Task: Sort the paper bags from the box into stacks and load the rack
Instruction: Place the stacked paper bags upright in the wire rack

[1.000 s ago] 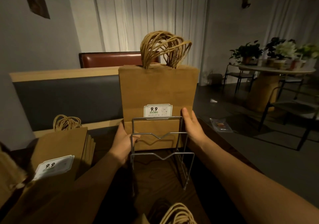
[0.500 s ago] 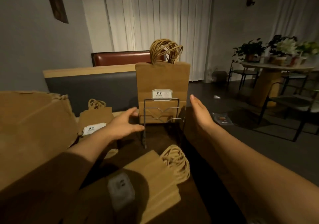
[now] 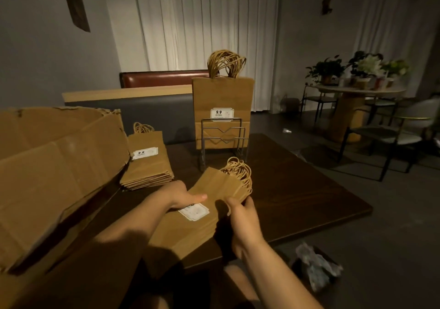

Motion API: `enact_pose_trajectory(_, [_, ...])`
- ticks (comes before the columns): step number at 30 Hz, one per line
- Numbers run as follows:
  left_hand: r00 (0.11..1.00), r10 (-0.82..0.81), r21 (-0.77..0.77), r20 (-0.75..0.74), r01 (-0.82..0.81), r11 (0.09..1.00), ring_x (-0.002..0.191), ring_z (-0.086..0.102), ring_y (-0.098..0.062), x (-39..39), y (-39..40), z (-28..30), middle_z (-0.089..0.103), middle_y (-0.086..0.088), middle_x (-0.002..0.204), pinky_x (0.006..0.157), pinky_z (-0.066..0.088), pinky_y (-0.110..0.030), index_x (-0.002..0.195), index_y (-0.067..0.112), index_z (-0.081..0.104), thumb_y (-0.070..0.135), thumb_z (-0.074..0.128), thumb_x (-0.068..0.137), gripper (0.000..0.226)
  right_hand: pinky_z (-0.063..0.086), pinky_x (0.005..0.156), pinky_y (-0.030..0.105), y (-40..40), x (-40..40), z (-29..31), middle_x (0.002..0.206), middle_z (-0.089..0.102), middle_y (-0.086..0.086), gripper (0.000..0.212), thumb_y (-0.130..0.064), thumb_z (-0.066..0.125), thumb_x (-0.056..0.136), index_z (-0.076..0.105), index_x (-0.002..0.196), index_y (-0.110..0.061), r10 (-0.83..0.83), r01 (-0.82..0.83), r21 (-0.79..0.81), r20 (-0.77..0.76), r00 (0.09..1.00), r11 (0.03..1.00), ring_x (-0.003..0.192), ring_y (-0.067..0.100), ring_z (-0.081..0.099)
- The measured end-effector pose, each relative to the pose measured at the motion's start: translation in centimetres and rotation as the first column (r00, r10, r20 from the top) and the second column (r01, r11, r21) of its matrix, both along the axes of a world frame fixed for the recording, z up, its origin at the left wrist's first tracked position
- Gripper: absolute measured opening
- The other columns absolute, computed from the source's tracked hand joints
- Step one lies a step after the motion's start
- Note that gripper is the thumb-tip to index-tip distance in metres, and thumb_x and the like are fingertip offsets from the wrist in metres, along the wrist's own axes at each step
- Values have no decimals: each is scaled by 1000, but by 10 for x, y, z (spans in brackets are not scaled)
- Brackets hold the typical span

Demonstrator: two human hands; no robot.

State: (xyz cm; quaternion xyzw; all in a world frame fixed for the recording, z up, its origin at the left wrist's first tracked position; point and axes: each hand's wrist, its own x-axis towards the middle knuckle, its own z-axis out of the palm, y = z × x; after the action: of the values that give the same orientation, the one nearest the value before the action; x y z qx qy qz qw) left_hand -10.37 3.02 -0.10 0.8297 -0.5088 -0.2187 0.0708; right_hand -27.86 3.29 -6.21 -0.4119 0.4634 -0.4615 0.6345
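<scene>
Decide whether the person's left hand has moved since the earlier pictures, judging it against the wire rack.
Yes. The left hand has come back from the wire rack toward the person, and now rests on the near stack of bags.

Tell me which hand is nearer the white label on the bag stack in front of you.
Left. The left hand rests on the bag stack, fingertips just above the white label. The right hand grips the stack's right edge, farther off.
</scene>
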Motion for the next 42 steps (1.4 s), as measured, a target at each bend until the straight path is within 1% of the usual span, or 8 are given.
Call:
enact_pose_trajectory(3, [948,159,5,-275,-165,986,123,55,-31,-4,5,-1,51,-15,142,93,51,-39,144,5,39,70,73,69,105,43,106,51,-16,20,5,154,30,5,89,-27,70,72,29,150,-17,-26,18,-60,-142,990,998,130,31,46])
enact_pose_trajectory(7, [686,252,36,-683,-313,949,85,73,-30,2,6,-6,75,-16,98,80,60,-46,121,4,63,38,87,69,67,47,103,49,-35,25,4,148,42,8,103,-43,63,53,31,147,-15,-7,-38,-163,-268,963,986,127,30,51])
enact_pose_trajectory(13, [425,-34,-235,-905,-430,872,82,74,-33,-12,26,10,74,-21,97,71,61,-43,117,0,64,-2,69,85,32,51,99,46,-39,6,30,135,56,1,92,-46,71,65,31,145,-24,92,-180,-264,-313,945,948,117,22,59])
enact_pose_trajectory(20, [584,-417,-716,-696,-529,455,94,73,-15,-42,40,51,74,-1,106,75,60,-33,113,24,56,11,72,85,35,56,76,17,-26,-20,75,107,72,-10,51,-27,80,80,53,123,-26,192,-271,-530,-201,961,804,96,1,69])
enact_pose_trajectory(26, [696,-201,-662,-690,-493,564,116,60,-13,-48,41,-19,65,8,120,101,47,-37,126,29,47,29,73,82,51,55,90,26,-30,-18,15,118,70,-4,58,-12,78,80,49,129,-22,254,-314,-517,-186,949,796,111,11,66])
enact_pose_trajectory(30, [672,-166,-574,-722,-447,686,124,55,-13,-33,41,-42,61,8,133,109,41,-49,148,30,28,56,84,56,111,52,87,18,-46,-12,13,118,69,-12,60,-11,78,81,47,130,-27,286,-376,-496,-250,925,782,111,4,64])
enact_pose_trajectory(37, [740,-315,-677,-595,-249,693,116,57,6,-15,23,-7,64,25,121,107,43,-35,130,53,32,17,79,77,79,50,102,31,-83,-22,47,133,60,-7,65,-18,74,86,34,131,-42,442,-592,-431,-402,802,681,122,6,58])
enact_pose_trajectory(42, [818,-352,-771,-455,-163,616,126,52,-8,-4,-44,60,58,19,127,108,39,-35,138,33,32,19,79,80,76,45,94,8,-145,-27,147,128,53,-24,75,-11,77,80,32,133,-42,347,-631,-540,-539,768,556,115,-14,53])
